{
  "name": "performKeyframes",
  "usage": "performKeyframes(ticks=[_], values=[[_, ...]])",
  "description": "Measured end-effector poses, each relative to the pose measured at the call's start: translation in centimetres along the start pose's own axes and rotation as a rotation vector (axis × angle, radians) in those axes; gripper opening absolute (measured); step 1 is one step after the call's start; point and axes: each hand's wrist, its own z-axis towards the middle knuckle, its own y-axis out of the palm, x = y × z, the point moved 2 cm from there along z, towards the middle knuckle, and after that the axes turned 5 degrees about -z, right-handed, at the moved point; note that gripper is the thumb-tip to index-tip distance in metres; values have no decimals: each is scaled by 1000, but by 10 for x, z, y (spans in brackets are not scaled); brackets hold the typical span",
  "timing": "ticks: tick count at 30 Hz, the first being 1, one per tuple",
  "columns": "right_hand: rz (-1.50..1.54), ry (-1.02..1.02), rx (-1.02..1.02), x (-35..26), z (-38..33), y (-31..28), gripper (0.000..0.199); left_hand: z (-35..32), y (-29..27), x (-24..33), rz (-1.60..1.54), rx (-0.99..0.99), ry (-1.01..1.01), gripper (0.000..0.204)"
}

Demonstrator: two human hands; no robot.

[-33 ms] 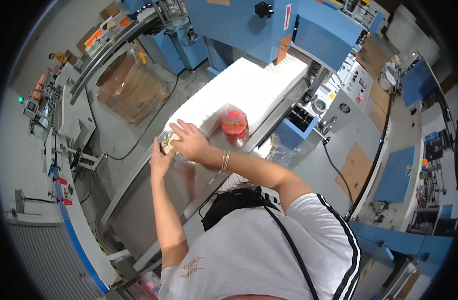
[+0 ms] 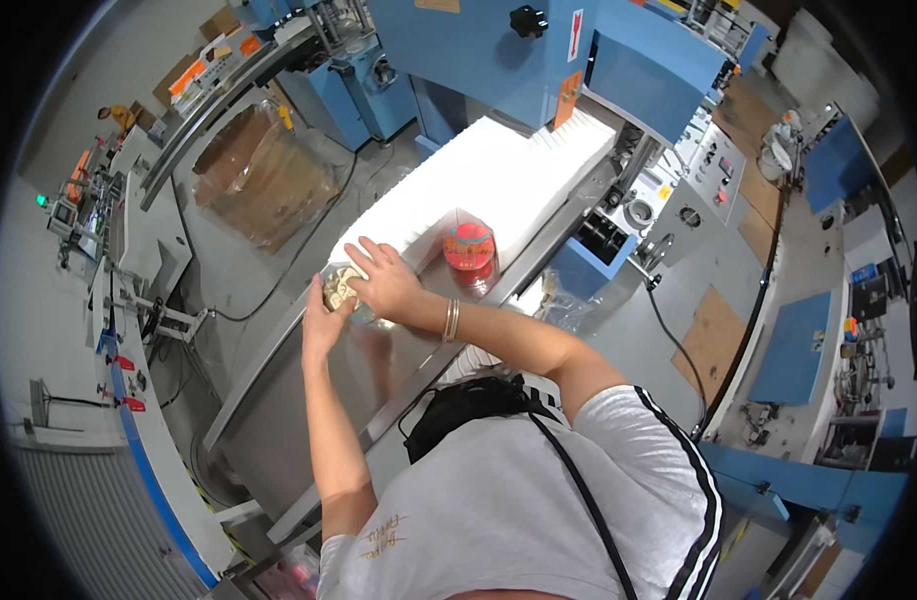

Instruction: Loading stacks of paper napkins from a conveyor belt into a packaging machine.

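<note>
At the left end of the metal table (image 2: 269, 420), a clear round container (image 2: 364, 313) of pale yellowish pieces (image 2: 337, 286) sits between my hands. My left hand (image 2: 324, 325) is closed round its left side. Across its right side lies my right hand (image 2: 387, 286), its thumb over the opening and its fingers curving round the far side. My hands partly hide the container, and I cannot tell what the pieces are. To the right stands a clear jar with a red top (image 2: 470, 246). Behind both is a long row of white sheets or bags (image 2: 459, 175).
A blue machine (image 2: 479, 60) rises at the table's far end. Right of it is a control panel (image 2: 694, 185) with knobs. A large plastic-lined cardboard box (image 2: 254, 175) stands on the floor at the left. Black cables (image 2: 284, 275) cross the floor.
My right hand has shifted very slightly over the container, and a little more of the pale pieces shows. The rest stays as it was.
</note>
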Motion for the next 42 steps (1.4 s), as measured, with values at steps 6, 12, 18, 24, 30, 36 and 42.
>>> performKeyframes(ticks=[6,12,18,24,30,36,42], values=[[28,-4,-123,14,0,10,37,13,9,-3,333,22,100,105],[-65,29,-164,19,-1,18,39,-25,16,15,293,10,80,95],[-127,18,-167,23,-7,21,53,-90,35,17,282,-115,125,91],[-90,-51,-110,22,-4,9,55,-97,46,-13,-97,-110,110,65],[-117,-98,-198,14,2,-6,64,-44,54,-52,-558,-151,-85,54],[-15,-151,-238,-3,-12,-48,69,8,70,-42,-857,-97,-309,61],[62,-18,-216,20,-50,-98,48,36,82,-42,-826,-22,-412,82]])
